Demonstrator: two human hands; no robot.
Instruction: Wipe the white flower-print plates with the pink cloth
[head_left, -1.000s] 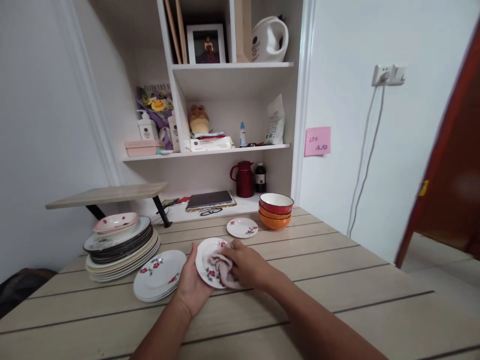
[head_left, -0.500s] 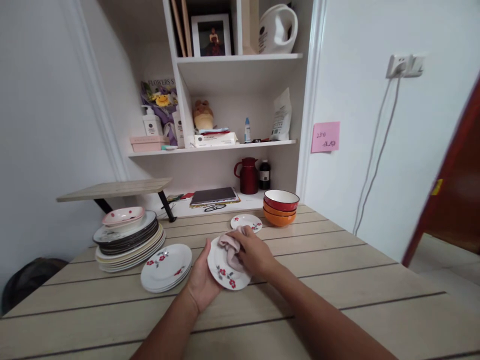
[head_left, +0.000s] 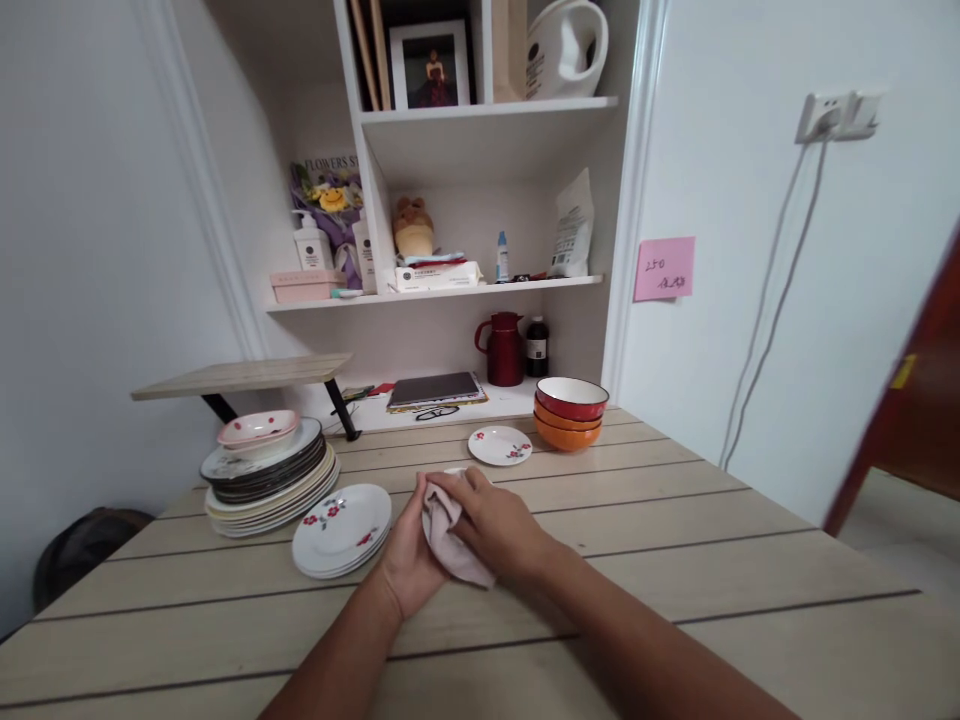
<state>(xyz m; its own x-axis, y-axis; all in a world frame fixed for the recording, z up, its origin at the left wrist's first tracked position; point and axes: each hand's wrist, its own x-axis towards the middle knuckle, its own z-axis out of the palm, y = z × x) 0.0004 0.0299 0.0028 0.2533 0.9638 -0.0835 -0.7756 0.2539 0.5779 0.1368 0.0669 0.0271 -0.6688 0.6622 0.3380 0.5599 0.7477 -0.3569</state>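
Planks of the tabletop (head_left: 720, 545) lie in open view right of the fingers, out to a slanting edge beyond the right forearm; more show between the forearms, on the near side of the fingers. Left of them the room is tighter: a low stack (head_left: 339, 532) of plates sits just beside the left hand (head_left: 411, 560), with a tall stack (head_left: 274, 487) past it. Ahead of the fingers are the far plate (head_left: 496, 447) and, to its right, the bowls (head_left: 569, 422), near the back edge. The held plate (head_left: 457, 471) is in the left hand beneath the cloth (head_left: 454, 552), a sliver of white showing just beyond the right hand (head_left: 501, 520). The cloth is pale pinkish grey, bunched in folds by the left thumb, a loose corner drooping on the near side. Right fingers bend over the cloth, pressing it onto the plate; the left fingers are mostly hidden, so whether they are spread cannot be told.
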